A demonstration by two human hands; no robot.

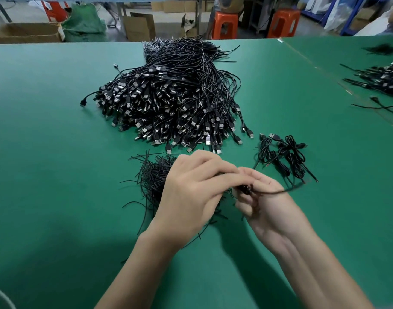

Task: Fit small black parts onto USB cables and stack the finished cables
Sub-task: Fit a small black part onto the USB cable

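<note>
A big heap of black USB cables [168, 97] lies on the green table [46, 130] ahead of me. A smaller pile of thin black ties [151, 177] sits just in front of it, partly hidden under my left hand [191, 192]. My left hand and my right hand [262, 201] meet over that pile, both pinching one bundled black cable [246, 189] whose loose end [287, 190] trails right. A few finished coiled cables [284, 157] lie to the right of my hands.
Another spread of black cables [382, 79] lies at the table's far right. Beyond the far table edge stand orange stools [225, 24], cardboard boxes [139, 26] and a green sack [84, 23].
</note>
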